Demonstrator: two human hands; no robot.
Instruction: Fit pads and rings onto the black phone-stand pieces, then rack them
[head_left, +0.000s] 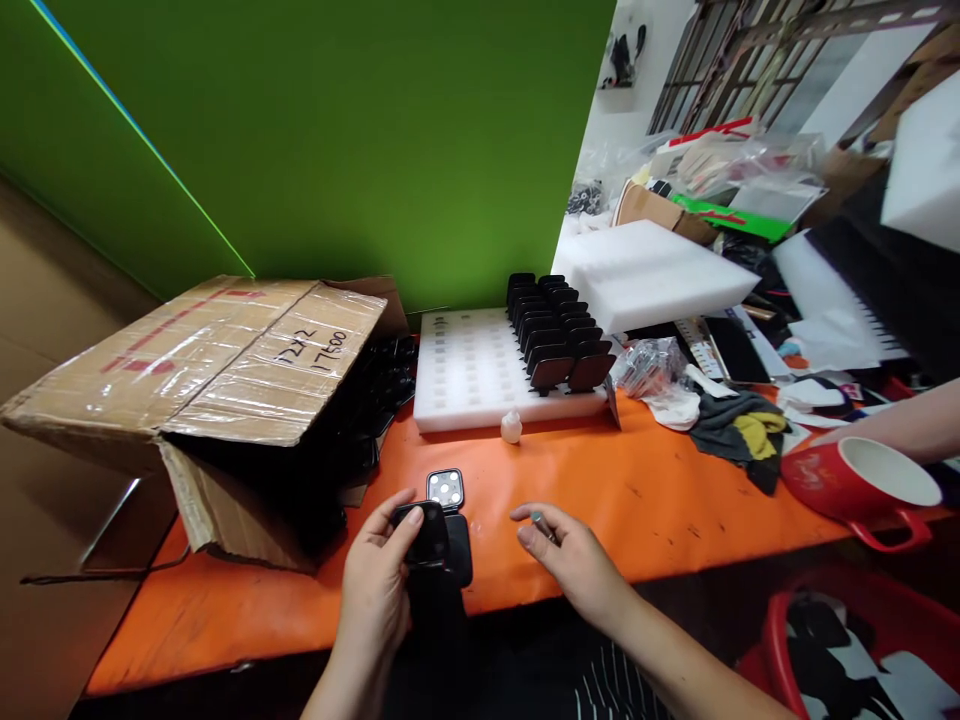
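Note:
My left hand [375, 575] pinches a glossy black square plate [430, 535] between thumb and fingers, above the front of the table. Just right of it is another black rounded plate [460, 550]; whether the two are joined I cannot tell. Behind them lies a small black-edged square with pale round dots [446, 488]. To the right, my right hand [581, 560] is closed around a short, thin metal piece [544, 528], mostly hidden by the fingers. A small whitish bottle [511, 427] stands farther back, between the hands.
A white foam block [457, 410] holds rows of upright black plates [551, 372]. At left, an open cardboard box [225, 360] spills black parts [375, 400]. Rightward are a cloth [724, 430], a red mug [825, 480], another person's forearm [900, 420] and a red bin [780, 640].

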